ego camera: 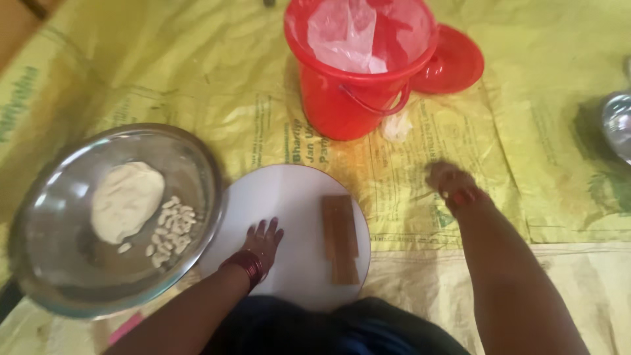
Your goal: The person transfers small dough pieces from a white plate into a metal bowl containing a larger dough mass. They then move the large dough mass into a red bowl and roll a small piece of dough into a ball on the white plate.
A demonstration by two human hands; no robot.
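My left hand [263, 238] rests flat on a round white board [289, 197], fingers spread, holding nothing; red bangles circle its wrist. A flat brown wooden block [340, 236] lies on the right part of the board. My right hand [448, 181] is blurred, down on the yellow printed sheet [197, 85] to the right of the board; nothing shows in it. A steel bowl [197, 164] to the left holds a lump of pale dough [126, 200] and several small dough pieces [171, 229].
A red bucket [348, 105] lined with clear plastic stands behind the board, its red lid [457, 62] on the sheet beside it. A steel vessel [618, 125] shows at the right edge. My dark clothing fills the bottom middle.
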